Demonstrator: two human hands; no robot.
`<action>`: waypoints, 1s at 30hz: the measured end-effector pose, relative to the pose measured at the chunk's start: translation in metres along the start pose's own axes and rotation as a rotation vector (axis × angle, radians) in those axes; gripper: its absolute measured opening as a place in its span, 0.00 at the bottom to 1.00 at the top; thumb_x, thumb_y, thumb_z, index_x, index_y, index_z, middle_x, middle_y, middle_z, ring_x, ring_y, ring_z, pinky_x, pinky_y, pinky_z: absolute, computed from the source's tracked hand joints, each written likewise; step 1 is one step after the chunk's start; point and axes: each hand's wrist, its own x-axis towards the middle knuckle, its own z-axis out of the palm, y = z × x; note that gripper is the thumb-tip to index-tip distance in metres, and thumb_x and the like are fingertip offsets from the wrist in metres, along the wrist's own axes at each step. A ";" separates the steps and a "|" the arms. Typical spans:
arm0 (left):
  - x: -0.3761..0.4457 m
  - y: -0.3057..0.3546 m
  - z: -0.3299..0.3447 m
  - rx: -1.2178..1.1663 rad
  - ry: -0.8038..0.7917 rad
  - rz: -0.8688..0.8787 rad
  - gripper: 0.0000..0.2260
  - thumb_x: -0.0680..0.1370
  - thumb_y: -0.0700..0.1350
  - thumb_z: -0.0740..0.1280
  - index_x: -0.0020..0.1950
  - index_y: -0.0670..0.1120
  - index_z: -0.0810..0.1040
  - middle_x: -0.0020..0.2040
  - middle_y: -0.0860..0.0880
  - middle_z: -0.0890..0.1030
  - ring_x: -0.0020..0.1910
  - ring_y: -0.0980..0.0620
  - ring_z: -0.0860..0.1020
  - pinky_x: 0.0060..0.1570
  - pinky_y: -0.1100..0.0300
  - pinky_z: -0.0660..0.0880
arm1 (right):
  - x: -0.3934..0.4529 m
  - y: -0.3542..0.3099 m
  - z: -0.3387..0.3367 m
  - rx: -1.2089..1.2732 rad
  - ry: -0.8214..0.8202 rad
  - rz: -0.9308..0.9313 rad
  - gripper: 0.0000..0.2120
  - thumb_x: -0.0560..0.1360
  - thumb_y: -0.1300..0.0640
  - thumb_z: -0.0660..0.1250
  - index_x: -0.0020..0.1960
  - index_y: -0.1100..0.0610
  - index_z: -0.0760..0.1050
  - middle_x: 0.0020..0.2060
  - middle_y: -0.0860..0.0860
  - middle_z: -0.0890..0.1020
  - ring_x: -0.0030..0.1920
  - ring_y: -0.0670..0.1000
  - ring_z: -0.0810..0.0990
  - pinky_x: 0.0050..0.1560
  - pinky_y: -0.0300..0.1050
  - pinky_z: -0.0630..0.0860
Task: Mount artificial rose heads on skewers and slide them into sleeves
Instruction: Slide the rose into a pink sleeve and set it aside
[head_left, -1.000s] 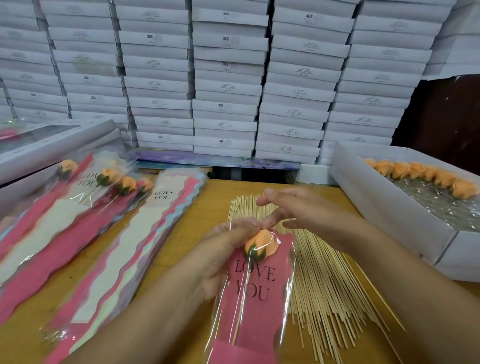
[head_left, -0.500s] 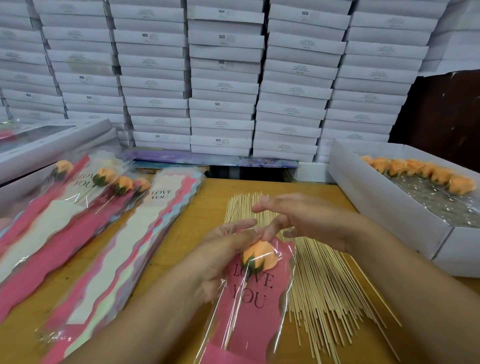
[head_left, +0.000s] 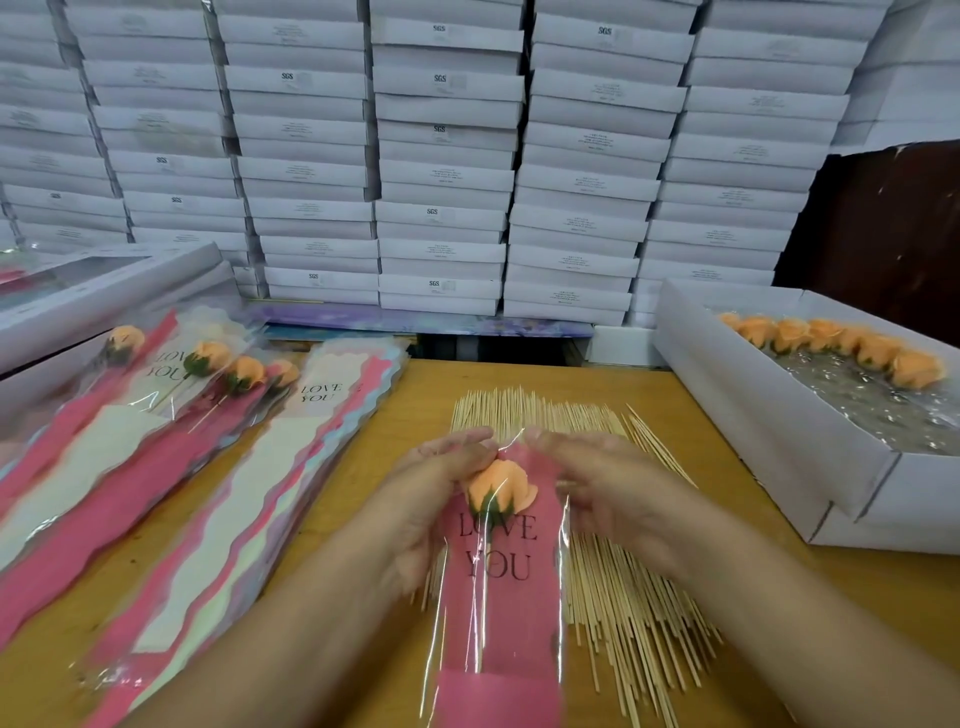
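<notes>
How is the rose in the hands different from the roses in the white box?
The rose in the hands sits inside a pink LOVE YOU sleeve; the roses in the white box have no sleeves. The held one is alone; those stand in a row. All are orange.

bare table (head_left: 415, 395) between sleeve stack (head_left: 291, 467) and skewers (head_left: 623, 597).

Glossy clear plastic sleeve (head_left: 501, 571), pale wooden skewers (head_left: 613, 613), matt white cardboard boxes (head_left: 441, 156), smooth wooden table (head_left: 426, 384)
</notes>
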 end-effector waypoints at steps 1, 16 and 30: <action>0.000 0.000 0.000 0.000 -0.001 -0.002 0.10 0.74 0.41 0.74 0.55 0.47 0.85 0.47 0.42 0.87 0.39 0.47 0.85 0.44 0.50 0.83 | -0.001 0.005 0.001 0.023 -0.043 0.011 0.23 0.70 0.44 0.75 0.57 0.58 0.81 0.46 0.55 0.87 0.45 0.54 0.87 0.47 0.47 0.83; -0.007 -0.007 0.011 -0.066 -0.068 0.037 0.15 0.76 0.42 0.72 0.63 0.47 0.79 0.52 0.44 0.87 0.44 0.48 0.86 0.46 0.52 0.82 | -0.010 0.030 0.007 0.183 -0.185 0.044 0.21 0.68 0.51 0.77 0.58 0.60 0.82 0.52 0.59 0.86 0.51 0.58 0.85 0.53 0.51 0.82; -0.016 0.004 0.006 0.169 -0.277 -0.208 0.20 0.74 0.49 0.75 0.61 0.40 0.81 0.54 0.38 0.85 0.46 0.44 0.86 0.43 0.51 0.84 | -0.007 0.011 -0.005 0.231 0.018 -0.081 0.09 0.72 0.57 0.75 0.51 0.59 0.83 0.42 0.58 0.87 0.38 0.54 0.86 0.35 0.44 0.81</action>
